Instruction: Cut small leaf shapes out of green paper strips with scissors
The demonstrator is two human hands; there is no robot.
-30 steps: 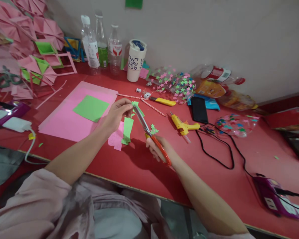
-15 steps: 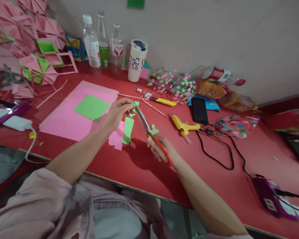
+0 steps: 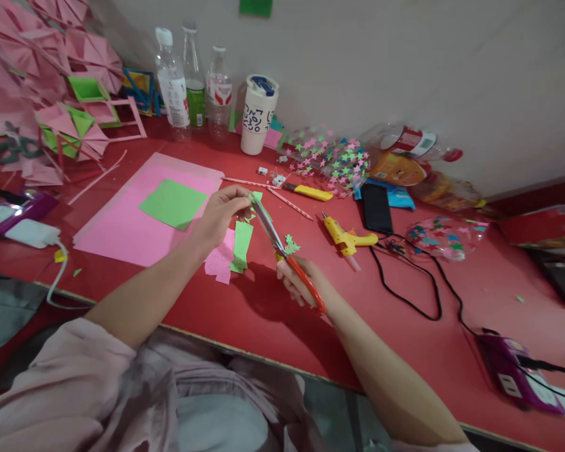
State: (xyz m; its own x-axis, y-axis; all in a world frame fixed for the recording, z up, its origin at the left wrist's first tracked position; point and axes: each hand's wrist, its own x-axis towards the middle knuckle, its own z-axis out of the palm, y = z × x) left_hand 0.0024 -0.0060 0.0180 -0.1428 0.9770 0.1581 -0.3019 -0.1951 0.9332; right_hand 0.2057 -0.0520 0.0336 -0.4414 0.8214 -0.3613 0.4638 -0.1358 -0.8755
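Scissors (image 3: 277,243) apparently cutting a scrap (image 3: 257,196).
Left hand (image 3: 224,210) is pinching the scrap; right hand (image 3: 302,280) is gripping scissors; next snip is probably needing steadiness.

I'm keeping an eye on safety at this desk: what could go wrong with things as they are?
The tips of the scissors in the right hand sit close to the fingers of the left hand, which pinches a bit of green paper; a slip might nick them. The small green stars lie loose near the right hand, so a brush could scatter them. The looped black cord by the glue gun might get snagged.
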